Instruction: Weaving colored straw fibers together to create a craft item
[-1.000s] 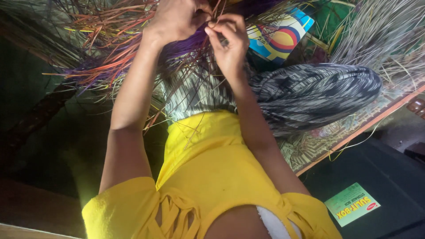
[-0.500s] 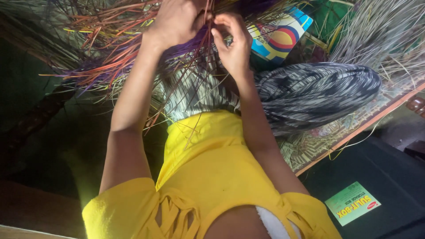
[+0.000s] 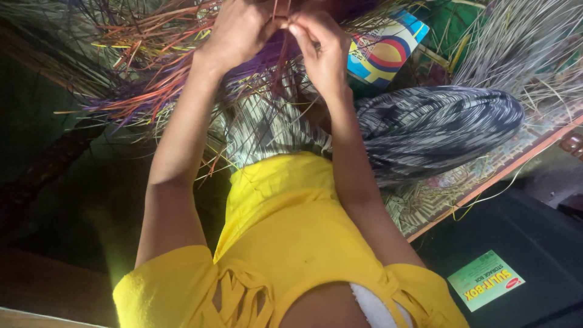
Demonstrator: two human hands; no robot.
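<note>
My left hand (image 3: 238,33) and my right hand (image 3: 325,51) meet at the top of the view, fingertips pinched together on thin dyed grass strands (image 3: 276,58). The strands are orange, purple and yellow and fan out to the left as a loose bundle (image 3: 146,67). They hang over my lap, which is covered by a grey patterned cloth (image 3: 425,130). My yellow top (image 3: 285,231) fills the lower middle. What the fingers do at the very top edge is partly cut off.
A colourful printed packet (image 3: 382,51) lies behind my right hand. A heap of pale dry grass (image 3: 522,48) is at the upper right. A woven mat (image 3: 461,182) edges a dark box with a green label (image 3: 486,279) at lower right.
My right hand has risen and moved left until its fingertips touch the left hand's. The strands between them have drawn tighter; the left hand barely shifted.
</note>
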